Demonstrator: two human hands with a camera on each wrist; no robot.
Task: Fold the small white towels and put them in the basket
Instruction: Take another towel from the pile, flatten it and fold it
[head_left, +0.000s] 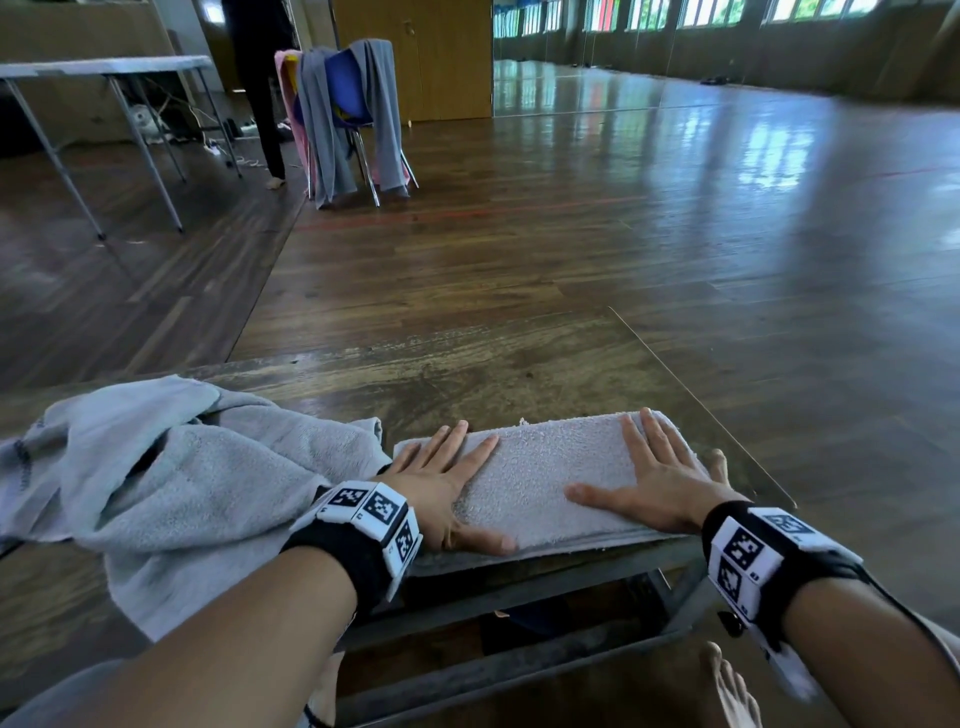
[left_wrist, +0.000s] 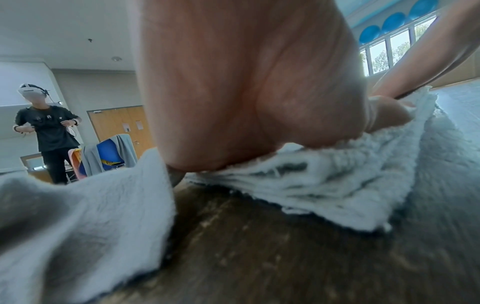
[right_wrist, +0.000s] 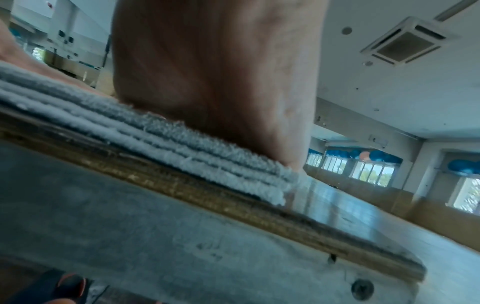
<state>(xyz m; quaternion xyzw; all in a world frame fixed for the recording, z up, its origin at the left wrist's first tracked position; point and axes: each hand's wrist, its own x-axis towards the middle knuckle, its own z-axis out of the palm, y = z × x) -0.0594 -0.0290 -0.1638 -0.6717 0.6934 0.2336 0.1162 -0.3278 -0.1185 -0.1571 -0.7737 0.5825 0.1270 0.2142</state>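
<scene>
Here the folded white towel (head_left: 545, 478) lies flat on the wooden desk (head_left: 519, 374), near its front edge. The left hand (head_left: 441, 483) and the right hand (head_left: 660, 478) press on its two ends, fingers (head_left: 657, 441) straight and spread wide. A crumpled towel pile (head_left: 171, 483) lies just beside, at left.
</scene>
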